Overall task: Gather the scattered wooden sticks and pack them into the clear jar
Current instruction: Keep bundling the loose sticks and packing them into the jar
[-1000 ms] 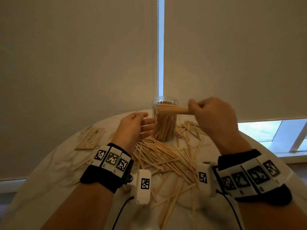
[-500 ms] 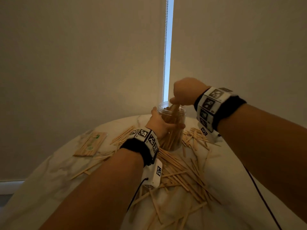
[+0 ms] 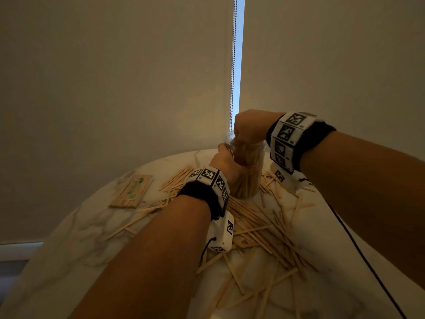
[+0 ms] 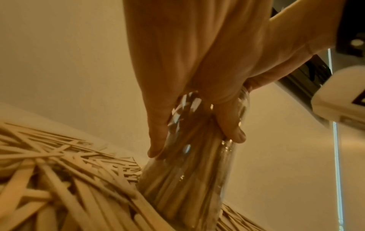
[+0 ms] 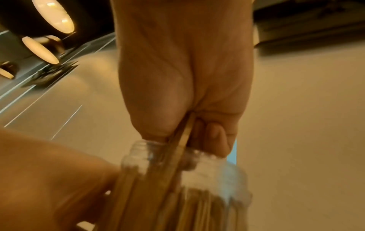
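Observation:
The clear jar [image 3: 249, 173] stands upright at the far middle of the round table, packed with wooden sticks. My left hand [image 3: 226, 163] wraps round its side, fingers [image 4: 158, 137] and thumb on the plastic [image 4: 187, 179]. Above the jar's mouth [image 5: 146, 150], my right hand [image 3: 249, 128] pinches a small bundle of sticks [image 5: 181, 143], whose lower ends are inside the jar. Many loose sticks [image 3: 257, 224] lie scattered on the table [image 3: 76, 238] in front of and around the jar.
A flat packet of sticks [image 3: 132, 191] lies at the table's left. Roller blinds and a bead chain [image 3: 232, 77] hang close behind the jar. A cable [image 3: 368, 263] trails from my right wrist across the table's right side.
My right hand swung the bundle from level to upright and lowered it into the jar's mouth. My left hand moved from beside the jar to gripping its side.

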A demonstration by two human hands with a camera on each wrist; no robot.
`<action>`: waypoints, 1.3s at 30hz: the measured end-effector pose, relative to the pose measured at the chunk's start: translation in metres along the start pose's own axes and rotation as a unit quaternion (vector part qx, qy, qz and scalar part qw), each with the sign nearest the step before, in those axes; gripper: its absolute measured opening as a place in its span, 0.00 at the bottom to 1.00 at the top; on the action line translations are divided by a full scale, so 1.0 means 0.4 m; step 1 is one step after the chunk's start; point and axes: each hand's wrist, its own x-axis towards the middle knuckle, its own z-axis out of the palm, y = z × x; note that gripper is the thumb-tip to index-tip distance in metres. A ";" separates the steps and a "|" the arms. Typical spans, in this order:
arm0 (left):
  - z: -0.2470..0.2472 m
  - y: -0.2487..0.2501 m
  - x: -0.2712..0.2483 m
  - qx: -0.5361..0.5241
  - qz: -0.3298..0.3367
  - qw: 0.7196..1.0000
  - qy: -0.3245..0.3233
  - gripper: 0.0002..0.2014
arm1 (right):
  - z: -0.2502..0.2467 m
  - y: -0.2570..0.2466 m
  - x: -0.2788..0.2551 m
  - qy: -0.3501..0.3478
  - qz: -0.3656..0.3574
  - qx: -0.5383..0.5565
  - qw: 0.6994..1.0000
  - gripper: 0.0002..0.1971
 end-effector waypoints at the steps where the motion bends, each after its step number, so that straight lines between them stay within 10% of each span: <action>1: 0.000 0.002 -0.004 -0.003 -0.002 1.000 0.003 0.45 | 0.006 -0.001 -0.001 -0.009 0.007 0.022 1.000 0.16; 9: 0.003 0.004 -0.006 -0.010 -0.019 1.000 0.004 0.45 | 0.036 -0.001 -0.062 -0.074 0.034 0.175 0.981 0.27; 18: -0.039 0.006 -0.109 0.134 -0.064 0.988 -0.043 0.44 | 0.021 -0.022 -0.281 0.245 0.087 0.291 0.921 0.21; 22: -0.136 -0.035 -0.183 0.227 -0.056 0.970 -0.069 0.24 | 0.092 -0.036 -0.395 0.026 0.118 0.228 0.966 0.21; 26: -0.253 -0.125 -0.255 0.317 -0.106 0.941 -0.050 0.25 | 0.177 -0.054 -0.460 -0.213 0.132 0.153 0.956 0.37; 39: -0.182 -0.128 -0.395 0.405 -0.075 0.900 -0.143 0.31 | 0.154 -0.188 -0.499 -0.182 0.080 0.210 0.957 0.24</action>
